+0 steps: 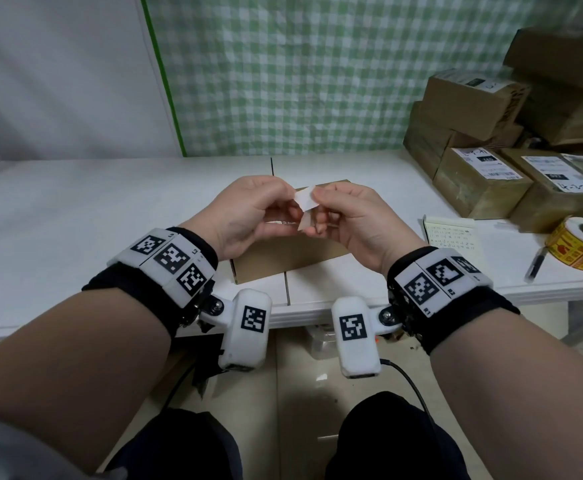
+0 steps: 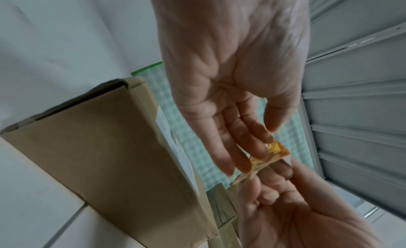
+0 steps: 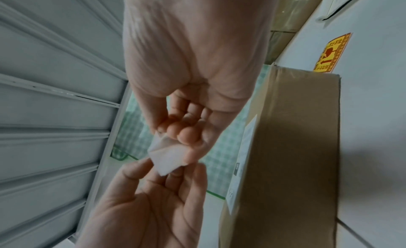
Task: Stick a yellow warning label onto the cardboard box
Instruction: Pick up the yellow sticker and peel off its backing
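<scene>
A plain cardboard box point(image 1: 283, 258) lies flat on the white table point(image 1: 75, 209) right in front of me. Both hands hover just above it, fingertips together. My left hand point(image 1: 292, 202) pinches a small yellow warning label point(image 2: 278, 149) between thumb and fingers. My right hand point(image 1: 317, 202) pinches the label's white backing paper point(image 3: 167, 156) with curled fingers. In the head view only the white side of the paper point(image 1: 305, 199) shows. The box point(image 2: 110, 147) lies beside the hands in the left wrist view, and the same box point(image 3: 296, 147) appears in the right wrist view.
A roll of yellow labels point(image 1: 581, 247) sits at the table's right edge, with a pen point(image 1: 534, 265) and an open notebook point(image 1: 454, 237) nearby. Stacked parcels point(image 1: 491, 133) fill the back right. Another yellow label point(image 3: 331, 54) lies flat on the table past the box.
</scene>
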The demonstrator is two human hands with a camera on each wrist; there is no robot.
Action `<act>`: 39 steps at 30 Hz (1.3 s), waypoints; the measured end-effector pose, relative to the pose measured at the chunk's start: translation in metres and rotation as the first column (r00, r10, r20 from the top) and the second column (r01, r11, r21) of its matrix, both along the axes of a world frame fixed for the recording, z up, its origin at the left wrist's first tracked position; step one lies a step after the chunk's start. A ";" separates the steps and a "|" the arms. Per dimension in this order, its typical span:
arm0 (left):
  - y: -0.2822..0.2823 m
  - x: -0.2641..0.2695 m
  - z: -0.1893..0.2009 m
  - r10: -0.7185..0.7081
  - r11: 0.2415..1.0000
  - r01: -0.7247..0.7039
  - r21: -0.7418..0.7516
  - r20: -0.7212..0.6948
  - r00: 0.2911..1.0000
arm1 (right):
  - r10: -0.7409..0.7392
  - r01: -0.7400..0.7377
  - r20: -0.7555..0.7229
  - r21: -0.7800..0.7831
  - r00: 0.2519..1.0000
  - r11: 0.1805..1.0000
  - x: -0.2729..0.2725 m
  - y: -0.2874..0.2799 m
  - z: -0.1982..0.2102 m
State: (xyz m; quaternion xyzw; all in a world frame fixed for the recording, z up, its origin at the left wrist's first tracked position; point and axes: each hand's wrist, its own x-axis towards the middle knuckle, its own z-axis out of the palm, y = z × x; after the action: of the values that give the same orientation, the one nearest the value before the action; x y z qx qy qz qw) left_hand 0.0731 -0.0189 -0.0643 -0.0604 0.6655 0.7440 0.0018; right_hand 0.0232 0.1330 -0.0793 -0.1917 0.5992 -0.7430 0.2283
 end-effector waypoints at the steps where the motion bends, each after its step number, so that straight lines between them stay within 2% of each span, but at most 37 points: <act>1: -0.001 0.000 0.001 -0.035 0.999 0.035 0.021 0.017 0.999 | -0.004 0.004 -0.009 0.009 1.000 1.000 0.001 -0.001 0.000; 3: -0.001 -0.001 0.002 -0.099 0.995 0.099 0.000 0.053 0.994 | 0.000 0.001 -0.023 0.037 1.000 0.999 0.003 -0.004 0.002; 6: 0.001 -0.002 0.004 -0.156 0.973 0.161 -0.167 0.043 0.987 | 0.031 -0.030 -0.019 0.057 0.999 0.998 0.005 -0.006 0.004; 10: -0.003 -0.003 0.000 -0.182 0.981 0.183 -0.062 0.012 0.983 | 0.056 -0.056 0.010 -0.001 0.998 0.998 0.006 -0.005 0.007; 14: -0.014 -0.001 0.000 -0.084 0.995 0.087 0.055 -0.048 0.995 | 0.030 -0.030 0.002 -0.004 1.000 1.000 0.001 0.006 0.006; 17: -0.024 -0.001 0.000 -0.037 0.998 0.040 0.045 -0.051 0.998 | 0.022 -0.022 0.001 0.013 1.000 1.000 -0.004 0.014 0.004; 23: -0.016 -0.003 0.001 -0.080 0.995 0.078 -0.055 -0.045 0.996 | -0.003 -0.005 0.081 0.098 0.997 0.995 -0.002 0.000 0.010; 26: -0.016 -0.003 0.000 -0.095 0.992 0.091 -0.088 -0.041 0.995 | -0.041 0.046 -0.028 0.207 0.999 0.977 -0.003 -0.005 0.007; 28: -0.016 -0.003 0.001 -0.109 0.992 0.107 -0.064 -0.037 0.993 | -0.049 0.068 -0.089 0.221 0.995 0.973 -0.002 -0.006 0.007; 36: -0.019 -0.002 -0.003 -0.175 0.970 0.171 0.172 0.012 0.984 | -0.074 0.099 -0.143 0.176 0.987 0.979 0.000 -0.010 0.009; 39: -0.015 -0.003 -0.003 -0.094 0.991 0.093 0.100 0.004 0.996 | -0.078 0.103 -0.140 0.182 0.987 0.978 -0.002 -0.009 0.008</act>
State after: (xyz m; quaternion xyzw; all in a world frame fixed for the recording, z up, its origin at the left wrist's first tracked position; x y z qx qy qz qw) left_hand 0.0704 -0.0336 -0.0673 -0.0322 0.6296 0.7751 0.0423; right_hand 0.0214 0.1242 -0.0711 -0.1905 0.6889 -0.6781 0.1710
